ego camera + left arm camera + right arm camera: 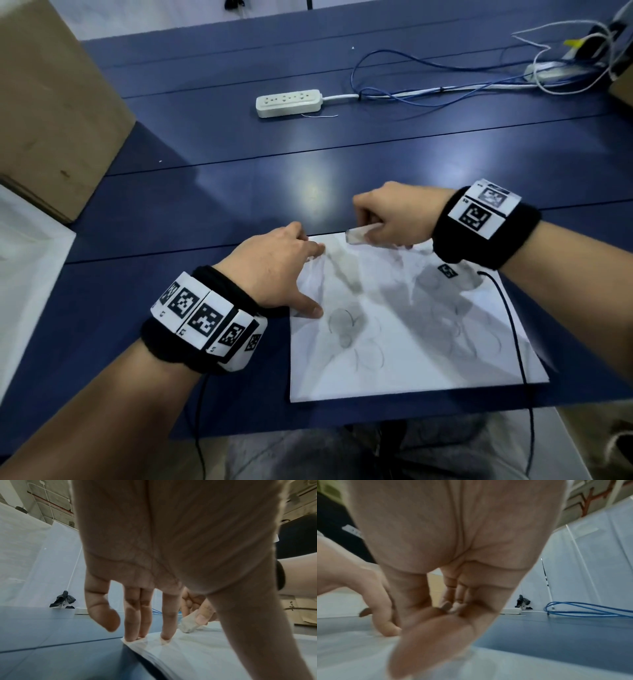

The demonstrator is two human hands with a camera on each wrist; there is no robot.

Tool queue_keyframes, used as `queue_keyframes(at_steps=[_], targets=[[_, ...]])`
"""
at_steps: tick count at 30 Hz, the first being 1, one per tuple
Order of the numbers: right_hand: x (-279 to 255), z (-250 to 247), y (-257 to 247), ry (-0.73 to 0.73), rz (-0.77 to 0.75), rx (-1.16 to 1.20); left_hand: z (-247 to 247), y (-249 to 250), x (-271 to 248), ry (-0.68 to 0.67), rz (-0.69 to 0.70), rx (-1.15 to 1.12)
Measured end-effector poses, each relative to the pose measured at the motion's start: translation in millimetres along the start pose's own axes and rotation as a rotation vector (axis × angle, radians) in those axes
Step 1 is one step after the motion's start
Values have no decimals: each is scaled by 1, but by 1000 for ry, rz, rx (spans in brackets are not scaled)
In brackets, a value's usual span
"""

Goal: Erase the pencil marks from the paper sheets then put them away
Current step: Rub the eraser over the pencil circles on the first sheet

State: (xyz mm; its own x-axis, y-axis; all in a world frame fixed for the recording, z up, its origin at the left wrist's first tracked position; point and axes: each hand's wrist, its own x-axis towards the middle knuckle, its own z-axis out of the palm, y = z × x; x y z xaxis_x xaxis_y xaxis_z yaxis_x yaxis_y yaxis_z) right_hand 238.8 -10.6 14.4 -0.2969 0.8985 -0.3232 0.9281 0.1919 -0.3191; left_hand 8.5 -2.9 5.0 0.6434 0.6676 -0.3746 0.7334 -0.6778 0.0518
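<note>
A stack of white paper sheets (421,346) with faint pencil circles (342,322) lies on the blue table near its front edge. My left hand (294,270) presses the stack's far left corner with straight fingers (145,622), the thumb spread along the left edge. My right hand (376,222) grips a whitish eraser (358,236) whose tip sits at the paper's far edge. In the left wrist view the eraser (187,625) shows under the right thumb, touching the paper (197,655). The right wrist view shows curled fingers (453,601) over the paper (351,649), and the eraser is hidden.
A white power strip (288,102) and blue and white cables (411,89) lie farther back on the table (205,192). A cardboard box (51,102) stands at the left. A black wrist cable (510,325) runs across the paper's right side.
</note>
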Motion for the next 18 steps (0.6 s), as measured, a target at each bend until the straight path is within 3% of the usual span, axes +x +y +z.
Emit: queue_keyframes(at_steps=[2, 6, 8, 13, 18], targets=[[-3, 3, -1, -16, -42, 4, 0, 0, 0, 3, -3, -4], [-19, 18, -16, -262, -163, 102, 1, -1, 0, 12, -4, -3], [-18, 19, -15, -241, -152, 100, 1, -1, 0, 13, -1, -2], [-14, 9, -8, -6, -32, -1, 1, 0, -3, 15, -3, -12], [-41, 25, -20, -154, -129, 34, 3, 0, -5, 13, -5, -22]])
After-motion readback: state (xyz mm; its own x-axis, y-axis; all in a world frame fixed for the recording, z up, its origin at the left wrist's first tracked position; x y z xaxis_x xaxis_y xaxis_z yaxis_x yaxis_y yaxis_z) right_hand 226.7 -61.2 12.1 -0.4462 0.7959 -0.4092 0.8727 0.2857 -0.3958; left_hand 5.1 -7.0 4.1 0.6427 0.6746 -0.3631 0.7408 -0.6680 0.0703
